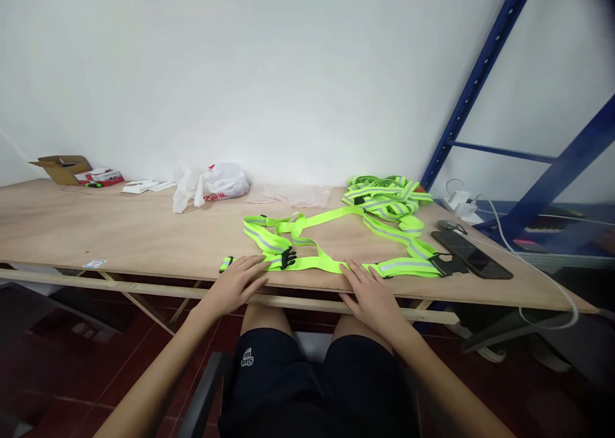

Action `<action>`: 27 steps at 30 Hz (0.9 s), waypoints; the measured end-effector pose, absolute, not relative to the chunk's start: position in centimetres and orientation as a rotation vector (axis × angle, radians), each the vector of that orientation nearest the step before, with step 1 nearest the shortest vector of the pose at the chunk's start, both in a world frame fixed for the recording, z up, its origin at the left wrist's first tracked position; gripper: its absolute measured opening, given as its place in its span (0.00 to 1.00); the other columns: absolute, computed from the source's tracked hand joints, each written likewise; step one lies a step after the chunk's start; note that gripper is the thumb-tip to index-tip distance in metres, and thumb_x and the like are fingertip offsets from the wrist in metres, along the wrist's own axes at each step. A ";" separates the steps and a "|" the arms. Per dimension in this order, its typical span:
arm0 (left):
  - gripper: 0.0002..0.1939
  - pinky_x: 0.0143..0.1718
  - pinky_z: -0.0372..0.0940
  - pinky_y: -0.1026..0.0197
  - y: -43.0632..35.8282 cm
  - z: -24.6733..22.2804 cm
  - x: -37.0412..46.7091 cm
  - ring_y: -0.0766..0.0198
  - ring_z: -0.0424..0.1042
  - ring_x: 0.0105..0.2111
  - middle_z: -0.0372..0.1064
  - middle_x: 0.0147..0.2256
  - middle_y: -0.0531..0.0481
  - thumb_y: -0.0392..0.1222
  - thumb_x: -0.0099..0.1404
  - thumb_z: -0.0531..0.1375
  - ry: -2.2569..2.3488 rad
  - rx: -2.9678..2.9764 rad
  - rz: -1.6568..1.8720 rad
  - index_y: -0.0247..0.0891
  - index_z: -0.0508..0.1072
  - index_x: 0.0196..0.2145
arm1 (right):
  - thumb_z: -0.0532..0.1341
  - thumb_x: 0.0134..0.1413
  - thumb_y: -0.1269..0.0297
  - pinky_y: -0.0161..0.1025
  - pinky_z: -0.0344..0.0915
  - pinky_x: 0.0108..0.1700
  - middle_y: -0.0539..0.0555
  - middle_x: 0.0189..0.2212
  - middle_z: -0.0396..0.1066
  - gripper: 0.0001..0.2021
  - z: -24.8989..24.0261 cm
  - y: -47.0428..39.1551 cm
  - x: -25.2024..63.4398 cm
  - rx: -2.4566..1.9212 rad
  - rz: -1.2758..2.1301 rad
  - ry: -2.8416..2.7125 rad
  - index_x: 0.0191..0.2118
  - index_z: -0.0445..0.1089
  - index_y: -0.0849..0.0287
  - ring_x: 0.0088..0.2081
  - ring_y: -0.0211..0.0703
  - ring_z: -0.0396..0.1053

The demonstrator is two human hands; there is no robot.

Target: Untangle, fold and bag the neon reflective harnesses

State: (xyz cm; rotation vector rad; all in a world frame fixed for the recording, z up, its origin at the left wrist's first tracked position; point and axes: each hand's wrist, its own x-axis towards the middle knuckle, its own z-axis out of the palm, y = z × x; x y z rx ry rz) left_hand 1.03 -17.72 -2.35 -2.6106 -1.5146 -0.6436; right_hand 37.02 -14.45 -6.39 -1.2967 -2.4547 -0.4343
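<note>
1. The green strap harness (319, 263) is spread on the table (144, 233), and its lower band runs along the front edge.
2. The left hand (235, 284) is open, with its fingers resting on this band near its left end, beside a black buckle (288, 259).
3. The right hand (373, 294) is also open; its fingertips lie at the band, and its thumb is at the table edge.
4. At the right end, the large buckle (449, 265) is just beside the phone (475, 255); I cannot tell if they touch. So the room there is narrow.
5. The strap bundle (387, 198) is behind the harness, close to the wall (288, 73) and the blue frame (473, 79).
6. The white cable (576, 310) hangs over the front edge at the right.
7. To the left, a wide stretch of wood surface shows before the plastic bag (228, 180) and the cardboard box (62, 169), which are both near the wall.
</note>
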 end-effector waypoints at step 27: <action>0.17 0.63 0.60 0.45 -20.9 -1.4 3.7 0.55 0.71 0.55 0.74 0.52 0.45 0.39 0.72 0.51 -1.277 -2.467 -1.233 0.46 0.73 0.54 | 0.57 0.51 0.35 0.45 0.65 0.34 0.59 0.34 0.72 0.25 -1.7 -13.2 51.8 -2.026 -0.150 -1.600 0.33 0.69 0.56 0.35 0.54 0.72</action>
